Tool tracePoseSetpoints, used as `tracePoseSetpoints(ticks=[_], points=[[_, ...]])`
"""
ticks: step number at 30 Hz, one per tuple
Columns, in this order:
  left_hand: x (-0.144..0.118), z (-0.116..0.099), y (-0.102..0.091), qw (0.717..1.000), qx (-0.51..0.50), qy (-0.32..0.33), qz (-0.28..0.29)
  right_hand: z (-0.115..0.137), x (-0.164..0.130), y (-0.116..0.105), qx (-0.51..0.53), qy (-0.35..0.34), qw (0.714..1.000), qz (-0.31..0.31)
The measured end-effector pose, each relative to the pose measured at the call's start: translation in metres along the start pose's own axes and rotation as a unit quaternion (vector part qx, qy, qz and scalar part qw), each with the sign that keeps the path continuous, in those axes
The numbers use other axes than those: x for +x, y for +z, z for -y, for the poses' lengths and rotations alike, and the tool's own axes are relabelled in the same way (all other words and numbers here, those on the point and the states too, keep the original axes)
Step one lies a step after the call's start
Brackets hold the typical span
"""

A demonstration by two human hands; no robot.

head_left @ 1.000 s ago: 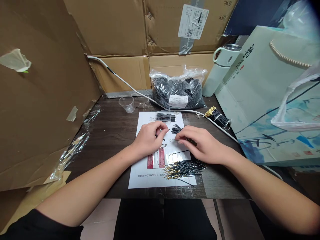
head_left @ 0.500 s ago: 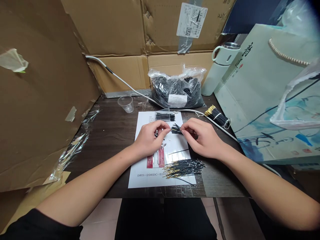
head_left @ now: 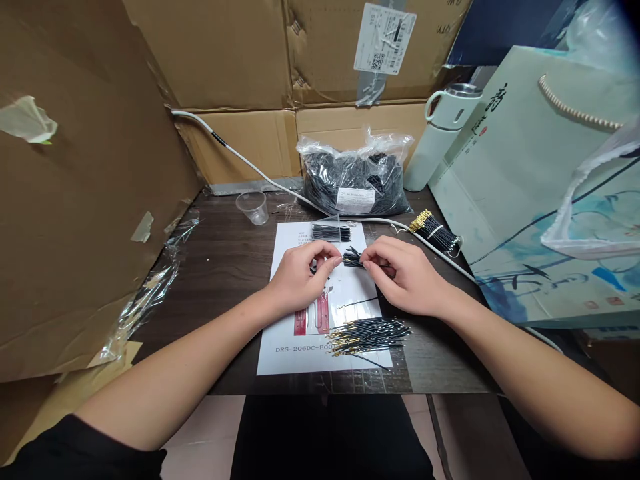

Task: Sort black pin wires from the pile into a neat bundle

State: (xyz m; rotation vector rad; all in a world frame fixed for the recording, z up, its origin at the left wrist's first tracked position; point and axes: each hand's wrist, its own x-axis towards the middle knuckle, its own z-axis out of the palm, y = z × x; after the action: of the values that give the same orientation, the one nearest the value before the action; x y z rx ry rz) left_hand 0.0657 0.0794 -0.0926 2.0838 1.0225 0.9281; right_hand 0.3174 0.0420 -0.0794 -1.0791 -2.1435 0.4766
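My left hand (head_left: pixel 307 275) is closed in a pinch, its thumb and forefinger at the left end of a thin black wire with a gold-coloured tip (head_left: pixel 347 260). On the other side my right hand (head_left: pixel 403 275) pinches too, its fingers at the wire's right part; the exact grip is hidden by the fingertips. Beneath and between the fingertips lie short black pieces (head_left: pixel 353 252). Nearer to me, a loose pile of black wires with gold-coloured ends (head_left: pixel 369 335) rests across a printed paper sheet (head_left: pixel 277 313). One single wire (head_left: pixel 359 303) lies apart above that pile.
Behind the hands stands a clear box (head_left: pixel 331 231) with black pieces. Farther back are a plastic bag of black parts (head_left: pixel 355 177), a clear cup (head_left: pixel 253 208), a white cable (head_left: pixel 245 163) and a tied wire bundle (head_left: pixel 435 230). A bottle (head_left: pixel 437 143) and paper bag (head_left: pixel 510 173) flank the right.
Both hands hold nearly the same pinch at the same spot. The whole view has shifted very slightly; no object has visibly moved.
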Motion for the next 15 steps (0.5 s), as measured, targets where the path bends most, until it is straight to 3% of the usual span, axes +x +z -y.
tracePoseSetpoints(ticks=[15], points=[[-0.0016, -0.0057, 0.0, 0.999, -0.003, 0.018, 0.026, 0.0009, 0.0, -0.0009, 0.014, -0.005, 1.0, 0.006]])
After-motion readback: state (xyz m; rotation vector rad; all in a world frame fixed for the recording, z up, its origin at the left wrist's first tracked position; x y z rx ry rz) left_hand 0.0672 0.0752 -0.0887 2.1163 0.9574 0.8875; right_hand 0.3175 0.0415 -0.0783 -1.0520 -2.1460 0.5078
